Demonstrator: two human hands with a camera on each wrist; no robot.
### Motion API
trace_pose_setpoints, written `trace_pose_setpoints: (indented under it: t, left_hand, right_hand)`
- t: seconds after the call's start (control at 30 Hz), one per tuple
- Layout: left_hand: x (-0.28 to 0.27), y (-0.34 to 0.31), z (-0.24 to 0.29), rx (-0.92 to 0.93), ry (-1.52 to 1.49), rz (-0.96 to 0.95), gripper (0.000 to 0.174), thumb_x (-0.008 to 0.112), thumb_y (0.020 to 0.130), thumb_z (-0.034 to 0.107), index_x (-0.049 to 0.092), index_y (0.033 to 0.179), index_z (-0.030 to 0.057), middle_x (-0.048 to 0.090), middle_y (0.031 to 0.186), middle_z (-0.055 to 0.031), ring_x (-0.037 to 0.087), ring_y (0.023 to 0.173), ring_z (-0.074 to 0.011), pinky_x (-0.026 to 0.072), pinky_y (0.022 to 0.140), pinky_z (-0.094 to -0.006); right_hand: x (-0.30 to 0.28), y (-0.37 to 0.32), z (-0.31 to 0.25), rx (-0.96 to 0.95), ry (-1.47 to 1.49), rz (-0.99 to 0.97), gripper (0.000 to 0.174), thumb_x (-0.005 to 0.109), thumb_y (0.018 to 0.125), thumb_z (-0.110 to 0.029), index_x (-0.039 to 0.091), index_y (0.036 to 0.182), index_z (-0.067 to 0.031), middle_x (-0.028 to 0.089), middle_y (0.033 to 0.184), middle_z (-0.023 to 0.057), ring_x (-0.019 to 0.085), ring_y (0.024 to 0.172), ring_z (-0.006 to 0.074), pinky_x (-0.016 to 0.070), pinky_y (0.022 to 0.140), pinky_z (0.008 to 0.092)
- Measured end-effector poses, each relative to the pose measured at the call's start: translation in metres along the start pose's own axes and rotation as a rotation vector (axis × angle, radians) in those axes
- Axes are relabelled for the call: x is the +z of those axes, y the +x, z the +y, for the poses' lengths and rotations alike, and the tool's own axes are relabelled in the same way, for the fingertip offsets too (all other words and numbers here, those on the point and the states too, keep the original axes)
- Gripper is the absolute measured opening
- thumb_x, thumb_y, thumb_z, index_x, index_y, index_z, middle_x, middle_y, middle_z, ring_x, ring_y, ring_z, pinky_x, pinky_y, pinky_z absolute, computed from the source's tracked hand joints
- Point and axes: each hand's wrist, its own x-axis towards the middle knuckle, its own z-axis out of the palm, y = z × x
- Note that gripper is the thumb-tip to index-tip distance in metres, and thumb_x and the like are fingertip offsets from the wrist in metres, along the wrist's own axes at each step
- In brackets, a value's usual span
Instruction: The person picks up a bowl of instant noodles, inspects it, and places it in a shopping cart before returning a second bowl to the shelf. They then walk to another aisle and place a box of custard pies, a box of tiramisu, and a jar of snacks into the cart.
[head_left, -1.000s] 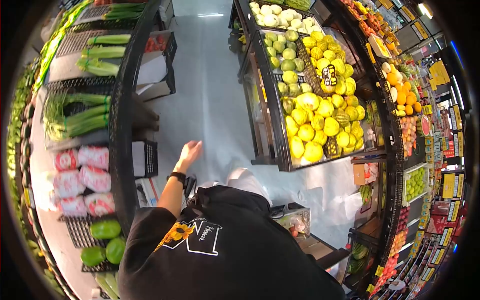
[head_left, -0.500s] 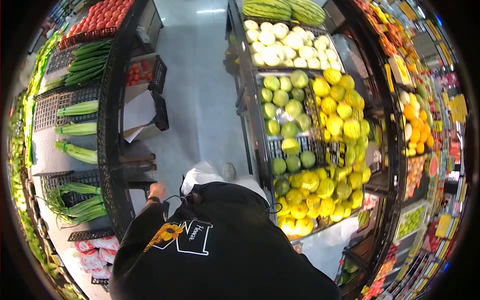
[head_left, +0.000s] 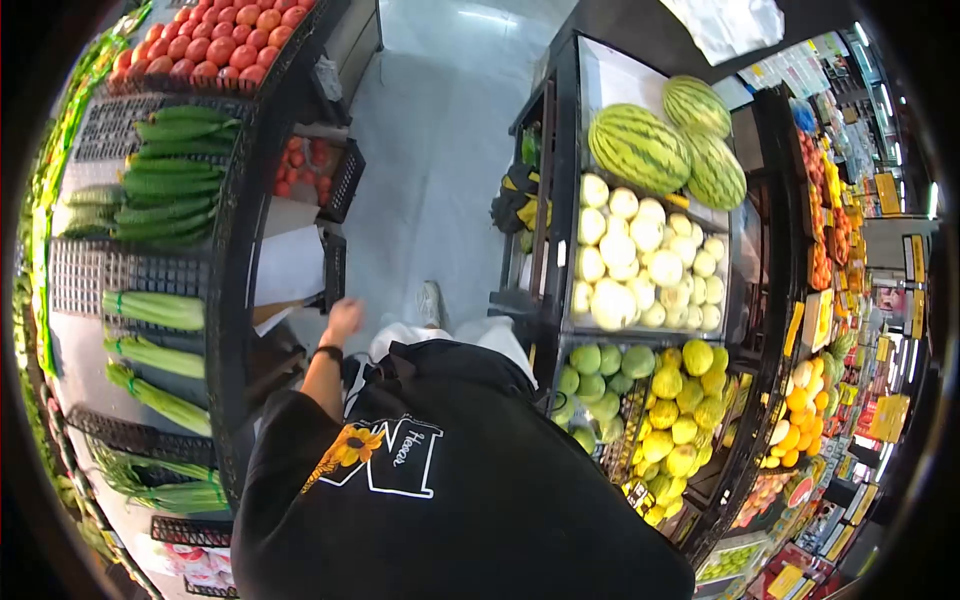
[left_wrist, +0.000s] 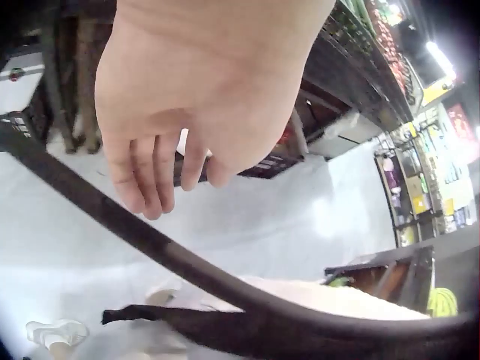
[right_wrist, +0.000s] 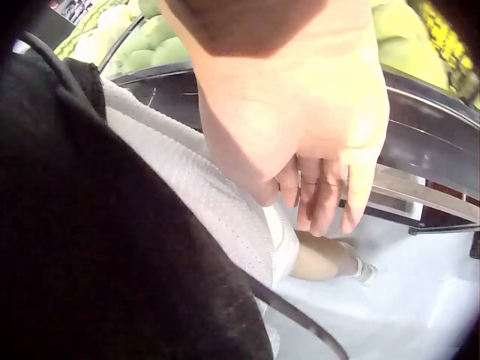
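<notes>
The melon-laden bench (right_wrist: 427, 112) stands beside the right hand (right_wrist: 300, 120); a sideways swing could strike its edge. A black crate (head_left: 334, 265) juts into the aisle (head_left: 430, 180) near the left hand (head_left: 345, 318); a misstep could catch it. Both hands hang empty, fingers (left_wrist: 165, 172) relaxed.

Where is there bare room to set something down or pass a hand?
Free: the dark mesh crate between long green cucumbers and pale-green celery bundles; the smooth grey floor beyond the left hand, between two black display stands. Crowded: round red tomatoes and round cream-white melons, packed closely.
</notes>
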Motion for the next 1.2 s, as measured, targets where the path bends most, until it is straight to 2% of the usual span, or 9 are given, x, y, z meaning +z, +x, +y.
trace_pose_setpoints:
  t: [0.3,0.43,0.63,0.77,0.8,0.83,0.9,1.0,1.2]
  left_hand:
    - [0.077,0.155,0.491,0.324,-0.127,-0.094,0.046,0.065,0.096,0.040,0.063,0.122,0.0023,0.071,0.099,-0.0102,0.067,0.085,-0.0165,0.0539,0.076,-0.0300]
    - [0.077,0.265,0.562,0.163,-0.186,-0.179,0.047,0.066,0.096,0.041,0.062,0.124,0.0026,0.070,0.104,-0.0109,0.068,0.093,-0.0196,0.0552,0.085,-0.0346]
    - [-0.027,0.399,0.552,-0.150,0.026,-0.102,0.021,0.060,0.098,0.028,0.061,0.088,0.0089,0.045,0.055,0.0023,0.041,0.039,-0.0106,0.0257,0.032,-0.0281]
    - [-0.099,0.420,0.584,-0.172,0.269,-0.026,0.027,0.057,0.095,0.032,0.066,0.086,0.0079,0.059,0.062,-0.0022,0.056,0.046,-0.0188,0.0419,0.038,-0.0362]
    - [-0.142,0.451,0.540,-0.271,-0.429,0.004,0.013,0.062,0.092,0.020,0.065,0.098,0.0093,0.065,0.079,-0.0074,0.071,0.071,-0.0260,0.0589,0.057,-0.0465]
    - [-0.124,0.462,0.582,-0.148,0.289,0.093,0.026,0.054,0.097,0.026,0.068,0.085,0.0082,0.065,0.069,-0.0068,0.064,0.056,-0.0206,0.0505,0.046,-0.0377]
    - [-0.151,0.524,0.571,0.097,0.621,-0.076,0.025,0.058,0.095,0.030,0.069,0.091,0.0085,0.068,0.076,-0.0086,0.068,0.067,-0.0239,0.0543,0.058,-0.0393]
    - [-0.151,0.607,0.641,-0.421,-0.322,-0.088,0.034,0.061,0.095,0.040,0.066,0.107,0.0080,0.070,0.084,-0.0102,0.069,0.073,-0.0278,0.0556,0.062,-0.0397]
    - [-0.018,0.764,0.943,-0.053,-0.042,-0.079,0.030,0.064,0.096,0.032,0.058,0.079,0.0077,0.051,0.061,0.0021,0.051,0.051,-0.0129,0.0427,0.046,-0.0303]
  right_hand:
    - [0.064,0.112,-0.181,0.070,0.268,0.053,0.014,0.066,0.088,-0.016,0.069,0.097,-0.0051,0.070,0.086,0.0060,0.065,0.073,0.0179,0.0503,0.058,0.0323]
    - [0.085,0.196,-0.279,0.100,0.402,0.089,0.014,0.067,0.088,-0.014,0.069,0.098,-0.0048,0.069,0.086,0.0052,0.065,0.072,0.0167,0.0499,0.057,0.0313]
    - [0.105,0.297,-0.478,0.200,0.510,0.156,0.019,0.068,0.089,-0.018,0.068,0.101,-0.0044,0.067,0.086,0.0033,0.061,0.069,0.0125,0.0468,0.057,0.0263]
    - [0.108,0.414,-0.579,-0.051,0.490,0.111,0.023,0.071,0.090,-0.021,0.067,0.106,-0.0050,0.065,0.082,0.0012,0.060,0.068,0.0100,0.0446,0.055,0.0236]
    - [0.110,0.441,-0.608,-0.107,0.497,0.123,0.023,0.071,0.090,-0.021,0.067,0.107,-0.0050,0.066,0.082,0.0012,0.060,0.068,0.0098,0.0443,0.055,0.0234]
    - [0.112,0.451,-0.650,-0.043,0.552,0.167,0.026,0.073,0.089,-0.020,0.067,0.109,-0.0033,0.066,0.083,0.0020,0.061,0.068,0.0097,0.0448,0.055,0.0239]
    - [0.109,0.502,-0.691,-0.068,0.497,0.114,0.027,0.071,0.093,-0.019,0.065,0.113,-0.0021,0.068,0.090,0.0064,0.063,0.072,0.0116,0.0480,0.058,0.0248]
    - [0.106,0.572,-0.750,-0.016,0.461,0.092,0.033,0.075,0.084,-0.013,0.064,0.113,-0.0020,0.069,0.090,0.0072,0.066,0.073,0.0146,0.0494,0.056,0.0278]
    - [0.100,0.671,-0.802,-0.159,0.227,-0.051,0.023,0.055,0.092,-0.026,0.060,0.101,-0.0058,0.060,0.079,0.0083,0.061,0.067,0.0239,0.0461,0.051,0.0355]
